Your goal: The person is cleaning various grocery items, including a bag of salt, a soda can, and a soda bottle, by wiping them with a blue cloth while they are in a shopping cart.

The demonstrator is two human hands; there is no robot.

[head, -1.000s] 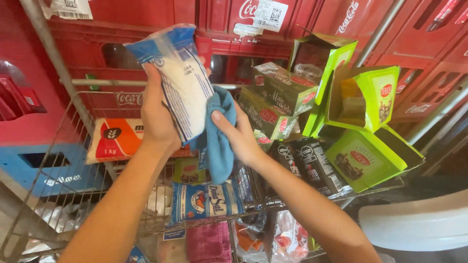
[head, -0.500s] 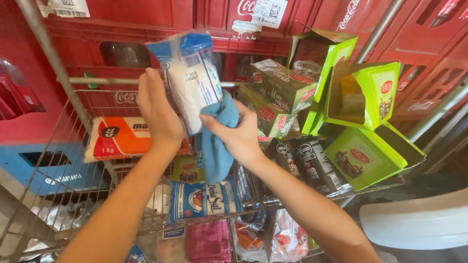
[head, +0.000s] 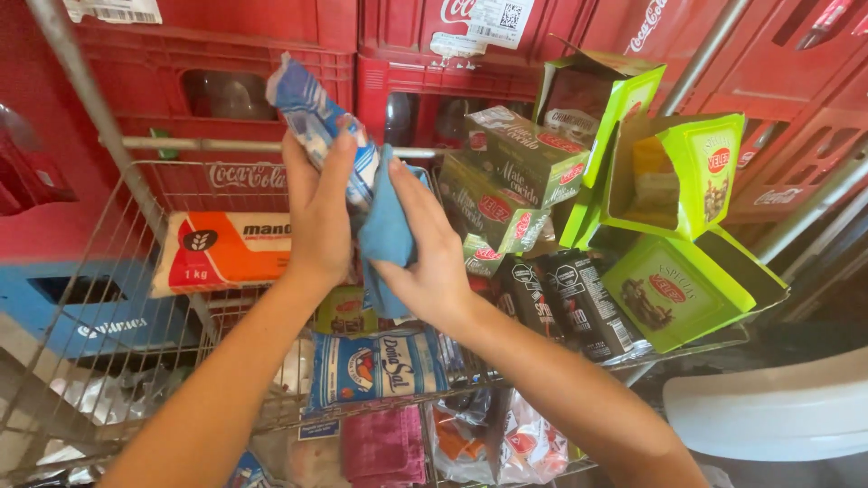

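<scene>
Warm even daylight, soft shadows, sharp centre, wide-angle bending at edges

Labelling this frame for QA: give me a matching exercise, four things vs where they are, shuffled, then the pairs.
Things:
1. blue cloth
2. blue-and-white bag
3. orange-and-white bag
4. open green cartons

Places:
A. lying on the wire shelf, left of the hands
B. gripped in the left hand
C. far right of the shelf
D. pressed against the bag by the right hand

Pairs: 1-D, 2-B, 3-A, 4-C
</scene>
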